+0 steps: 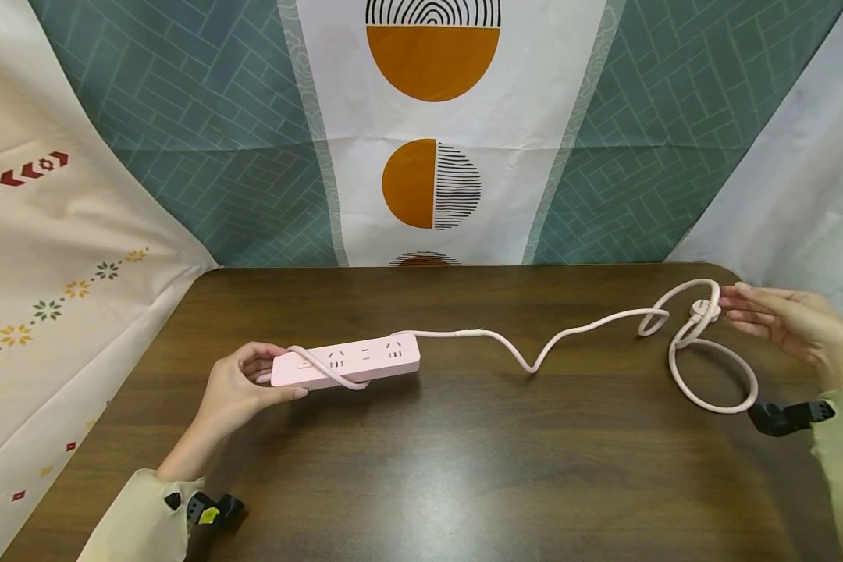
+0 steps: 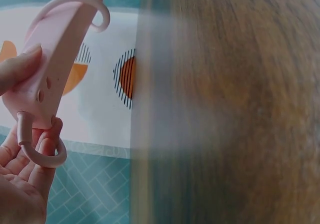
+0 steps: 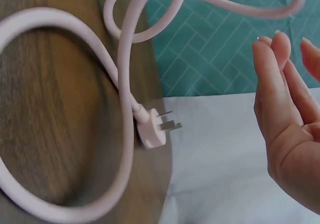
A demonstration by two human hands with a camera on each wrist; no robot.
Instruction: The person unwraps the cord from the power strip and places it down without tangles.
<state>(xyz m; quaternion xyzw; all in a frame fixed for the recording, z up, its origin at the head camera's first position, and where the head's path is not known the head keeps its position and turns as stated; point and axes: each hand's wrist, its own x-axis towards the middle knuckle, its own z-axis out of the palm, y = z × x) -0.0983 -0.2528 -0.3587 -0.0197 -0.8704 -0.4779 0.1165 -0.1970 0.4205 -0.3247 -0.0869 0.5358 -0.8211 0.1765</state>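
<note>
A pink power strip lies tilted slightly at the left middle of the table. Its left end is gripped by my left hand, thumb on the near side and fingers on the far side. One turn of the pink cord wraps around the strip; the rest runs rightward in a wavy line to loose loops. The plug sits among these loops, its metal prongs showing in the right wrist view. Beside them, my right hand has its fingers extended and holds nothing. In the left wrist view, a cord loop hangs by the left fingers.
The dark wooden table ends at a patterned cloth behind it. An embroidered cream cloth hangs along the left side and a white one on the right. Each wrist wears a small black device.
</note>
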